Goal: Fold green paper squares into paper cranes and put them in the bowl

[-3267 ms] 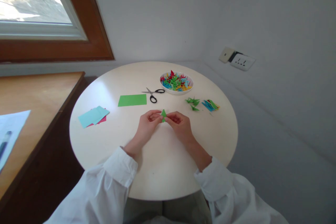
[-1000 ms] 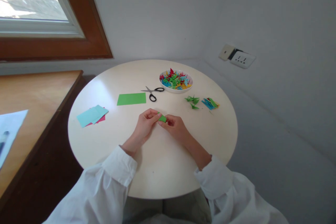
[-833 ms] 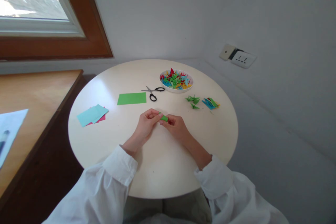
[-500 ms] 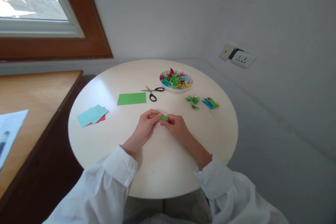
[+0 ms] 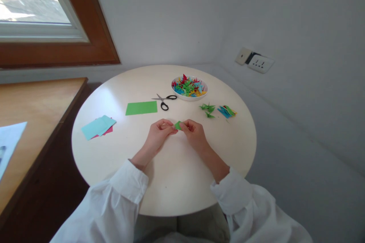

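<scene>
A small piece of folded green paper [image 5: 178, 125] is pinched between my two hands over the middle of the table. My left hand [image 5: 160, 133] grips its left side with thumb and fingers. At its right side, my right hand [image 5: 194, 133] pinches it, thumb on top. Fingertips cover part of the paper, so its full shape is hidden. Beyond my hands lie a green paper rectangle [image 5: 141, 108] and scissors [image 5: 164, 100] with black handles and parted blades. Several green folded paper cranes [image 5: 208, 109] rest to the right of my right hand.
A white bowl [image 5: 189, 98] full of colourful paper cranes stands at the back of the round white table [image 5: 171, 182]. Coloured paper strips [image 5: 227, 111] lie at the right. Light blue sheets [image 5: 98, 126] overlap a pink sheet [image 5: 108, 131] at the left. A wooden desk [image 5: 42, 102] adjoins.
The green paper has been turned in my fingers, from a slanted narrow strip to a small pointed shape. My right hand has shifted slightly up. The view has swung a little to the right.
</scene>
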`<action>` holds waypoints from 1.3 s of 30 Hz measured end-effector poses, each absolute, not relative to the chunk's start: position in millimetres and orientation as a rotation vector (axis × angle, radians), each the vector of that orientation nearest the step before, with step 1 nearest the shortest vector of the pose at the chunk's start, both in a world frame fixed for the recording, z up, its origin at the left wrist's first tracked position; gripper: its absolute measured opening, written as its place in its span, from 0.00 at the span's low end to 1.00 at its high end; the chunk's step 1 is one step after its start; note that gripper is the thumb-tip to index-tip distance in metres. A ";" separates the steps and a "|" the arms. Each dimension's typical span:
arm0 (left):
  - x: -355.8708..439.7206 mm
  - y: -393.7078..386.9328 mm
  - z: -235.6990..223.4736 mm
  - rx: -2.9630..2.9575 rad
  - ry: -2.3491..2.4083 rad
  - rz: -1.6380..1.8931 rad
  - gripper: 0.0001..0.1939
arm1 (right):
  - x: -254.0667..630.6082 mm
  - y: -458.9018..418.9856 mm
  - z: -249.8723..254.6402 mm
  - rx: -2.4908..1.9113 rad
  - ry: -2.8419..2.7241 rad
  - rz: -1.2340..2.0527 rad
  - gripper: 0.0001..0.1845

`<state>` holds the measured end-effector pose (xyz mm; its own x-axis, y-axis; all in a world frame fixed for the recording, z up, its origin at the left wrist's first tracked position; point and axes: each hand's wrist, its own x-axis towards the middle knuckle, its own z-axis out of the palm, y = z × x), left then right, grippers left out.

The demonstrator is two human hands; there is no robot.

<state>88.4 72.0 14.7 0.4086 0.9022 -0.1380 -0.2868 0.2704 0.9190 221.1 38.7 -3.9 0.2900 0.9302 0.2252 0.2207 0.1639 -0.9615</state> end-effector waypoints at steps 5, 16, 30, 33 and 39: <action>85.8 76.3 13.2 1.190 0.855 0.893 0.14 | 222.1 37.4 -8.8 -1.416 -1.380 0.708 0.14; 83.7 81.6 5.6 1.309 0.877 0.949 0.09 | 220.0 38.7 -7.0 -1.364 -1.223 0.818 0.11; 85.4 81.9 5.0 1.082 0.921 1.059 0.13 | 216.5 38.0 -9.0 -1.102 -1.117 0.957 0.15; 85.8 80.9 6.3 1.059 0.909 1.051 0.14 | 217.4 38.9 -10.3 -1.110 -1.113 0.934 0.15; 85.5 81.0 6.6 1.054 0.912 1.030 0.15 | 217.6 38.1 -8.0 -1.143 -1.140 0.886 0.14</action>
<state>85.5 81.0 6.6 0.2681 0.9582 -0.0997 -0.2150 0.1604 0.9634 217.6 38.1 -8.0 0.2214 0.9504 0.2183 0.0232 0.2187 -0.9755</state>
